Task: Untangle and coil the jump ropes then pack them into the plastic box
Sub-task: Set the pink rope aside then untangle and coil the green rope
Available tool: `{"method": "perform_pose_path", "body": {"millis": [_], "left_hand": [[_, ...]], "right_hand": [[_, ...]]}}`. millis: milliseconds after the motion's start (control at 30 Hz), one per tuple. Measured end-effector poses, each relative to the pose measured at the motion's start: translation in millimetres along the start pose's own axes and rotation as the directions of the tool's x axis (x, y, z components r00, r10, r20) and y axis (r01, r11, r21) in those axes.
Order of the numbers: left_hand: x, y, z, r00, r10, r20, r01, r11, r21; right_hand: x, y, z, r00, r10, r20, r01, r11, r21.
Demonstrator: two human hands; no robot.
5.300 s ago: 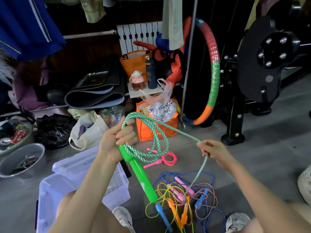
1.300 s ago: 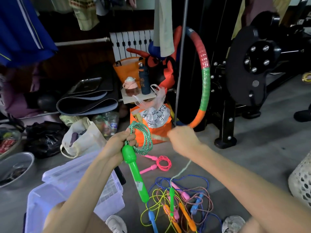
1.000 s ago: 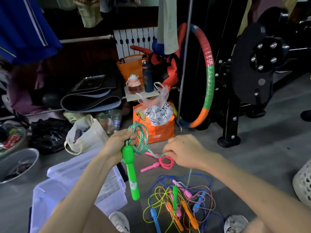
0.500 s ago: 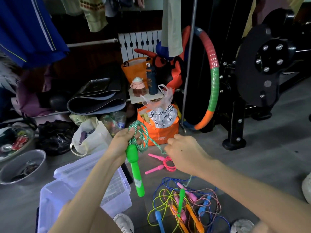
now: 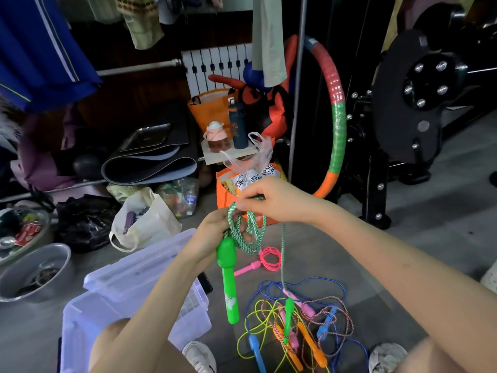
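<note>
The clear plastic box (image 5: 129,316) stands on the floor at lower left, its lid (image 5: 139,265) resting askew across the far rim. No rope is visible inside it.

Step in hand: coiling the green-and-white braided jump rope (image 5: 251,235). The left hand (image 5: 215,235) is clenched around the gathered loops at the top of the green handle (image 5: 228,281), which hangs straight down just right of the box. The right hand (image 5: 271,201) is closed in a pinch on the upper strands of the same coil, directly above the left hand. From the right hand a single strand (image 5: 282,254) drops to the second green handle (image 5: 288,313), which stands among the pile on the floor.

Behind the coil, a pink jump rope (image 5: 265,261) lies already coiled on the floor, outside the box. At lower right, the tangled ropes (image 5: 301,319) in blue, yellow, orange and speckled pink remain in one knot.

Judgement: the task is in its early part. The next move calls for laying the pinched strand onto the coil, then drawing up the remaining slack so the second handle lifts clear without dragging the pile. The finished coil then goes left into the box.
</note>
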State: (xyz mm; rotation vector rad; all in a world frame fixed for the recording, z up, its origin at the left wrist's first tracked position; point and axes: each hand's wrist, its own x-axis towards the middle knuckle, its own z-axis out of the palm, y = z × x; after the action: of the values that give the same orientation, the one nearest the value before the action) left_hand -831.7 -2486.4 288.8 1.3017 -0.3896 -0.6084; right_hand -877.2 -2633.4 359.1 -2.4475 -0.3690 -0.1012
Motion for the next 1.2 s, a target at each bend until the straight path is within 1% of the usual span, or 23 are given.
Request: {"method": "perform_pose_path", "body": {"millis": [67, 133, 200, 333, 400, 467, 533, 600, 667, 700, 767, 833, 867, 900, 933, 967, 1000, 1033, 1067, 1100, 1133, 1167, 1200], "left_hand": [[0.7, -1.5, -2.5, 0.998, -0.021, 0.061, 0.025, 0.998, -0.064], [0.3, -3.2, -4.9, 0.991, -0.037, 0.125, 0.05, 0.993, -0.104], [-0.9, -4.6, -5.4, 0.987, -0.053, 0.155, 0.071, 0.991, -0.115], [-3.6, -3.0, -5.5, 0.981, -0.099, 0.164, 0.124, 0.981, -0.149], [-3.7, -3.1, -9.9, 0.969, -0.125, 0.214, 0.155, 0.979, -0.129], [-3.9, -3.1, -13.8, 0.952, -0.144, 0.271, 0.179, 0.978, -0.11], [-4.8, -2.8, -13.3, 0.937, -0.153, 0.313, 0.197, 0.974, -0.112], [-6.5, -1.2, -9.9, 0.927, -0.152, 0.342, 0.208, 0.969, -0.135], [-6.9, 1.1, -7.8, 0.916, -0.114, 0.384, 0.205, 0.957, -0.204], [-6.7, 3.0, -7.8, 0.909, -0.089, 0.408, 0.204, 0.947, -0.247], [-6.2, 7.1, -9.6, 0.902, -0.049, 0.428, 0.204, 0.923, -0.325], [-6.7, 10.9, -9.7, 0.922, -0.021, 0.388, 0.177, 0.911, -0.372], [-7.4, 12.6, -8.5, 0.942, -0.021, 0.335, 0.146, 0.924, -0.353], [-7.8, 13.3, -7.5, 0.962, -0.027, 0.272, 0.109, 0.95, -0.292], [-7.5, 12.9, -6.7, 0.976, -0.03, 0.215, 0.074, 0.977, -0.199], [-7.3, 12.6, -5.1, 0.985, -0.016, 0.174, 0.034, 0.995, -0.098], [-6.5, 11.2, -3.9, 0.989, 0.009, 0.146, -0.006, 1.0, -0.017], [-5.7, 10.1, -2.8, 0.992, 0.034, 0.125, -0.038, 0.999, 0.03], [-4.4, 9.2, -2.6, 0.993, 0.056, 0.103, -0.062, 0.997, 0.056], [-3.5, 9.4, -2.2, 0.994, 0.074, 0.079, -0.08, 0.994, 0.076], [-2.2, 9.3, -1.9, 0.994, 0.093, 0.056, -0.098, 0.99, 0.1], [-0.7, 9.2, -1.9, 0.993, 0.109, 0.039, -0.113, 0.986, 0.121], [0.6, 8.5, -1.9, 0.992, 0.123, 0.023, -0.125, 0.982, 0.14]], "right_hand": [[3.7, 6.5, -6.0, 0.998, 0.022, -0.065, -0.022, 1.0, -0.011], [4.5, 13.7, -10.5, 0.995, 0.039, -0.097, -0.041, 0.999, -0.013], [2.9, 22.5, -13.8, 0.993, 0.05, -0.106, -0.054, 0.998, -0.035], [-4.6, 45.7, -16.9, 0.993, 0.057, -0.1, -0.062, 0.997, -0.051], [-9.6, 57.7, -18.3, 0.997, 0.031, -0.074, -0.036, 0.997, -0.075], [-16.3, 70.4, -20.2, 0.997, 0.012, -0.081, -0.022, 0.992, -0.126], [-24.7, 87.1, -18.2, 0.99, 0.014, -0.139, -0.036, 0.987, -0.158], [-35.0, 106.9, -6.3, 0.969, 0.041, -0.244, -0.075, 0.989, -0.129], [-46.5, 127.1, 15.3, 0.929, 0.171, -0.327, -0.171, 0.985, 0.028], [-53.4, 136.4, 27.8, 0.901, 0.28, -0.332, -0.248, 0.959, 0.136], [-70.4, 153.4, 53.1, 0.825, 0.479, -0.299, -0.387, 0.865, 0.319], [-90.1, 167.1, 73.7, 0.735, 0.627, -0.257, -0.475, 0.747, 0.464], [-97.8, 171.1, 81.5, 0.686, 0.686, -0.243, -0.509, 0.691, 0.514], [-102.8, 172.0, 86.7, 0.634, 0.733, -0.244, -0.548, 0.649, 0.528], [-104.6, 171.8, 89.9, 0.598, 0.753, -0.276, -0.587, 0.645, 0.488], [-103.2, 168.2, 91.2, 0.588, 0.75, -0.302, -0.653, 0.661, 0.37], [-99.0, 160.7, 90.4, 0.617, 0.722, -0.314, -0.71, 0.682, 0.173], [-93.5, 149.0, 89.0, 0.67, 0.681, -0.295, -0.729, 0.679, -0.086], [-87.0, 134.5, 87.0, 0.749, 0.618, -0.239, -0.66, 0.665, -0.349], [-80.8, 117.5, 83.8, 0.816, 0.56, -0.141, -0.536, 0.643, -0.547], [-75.7, 99.6, 79.7, 0.861, 0.507, -0.032, -0.395, 0.628, -0.671], [-71.8, 83.5, 75.9, 0.881, 0.465, 0.081, -0.263, 0.627, -0.733], [-69.8, 68.0, 71.3, 0.891, 0.415, 0.183, -0.147, 0.646, -0.749]]}}
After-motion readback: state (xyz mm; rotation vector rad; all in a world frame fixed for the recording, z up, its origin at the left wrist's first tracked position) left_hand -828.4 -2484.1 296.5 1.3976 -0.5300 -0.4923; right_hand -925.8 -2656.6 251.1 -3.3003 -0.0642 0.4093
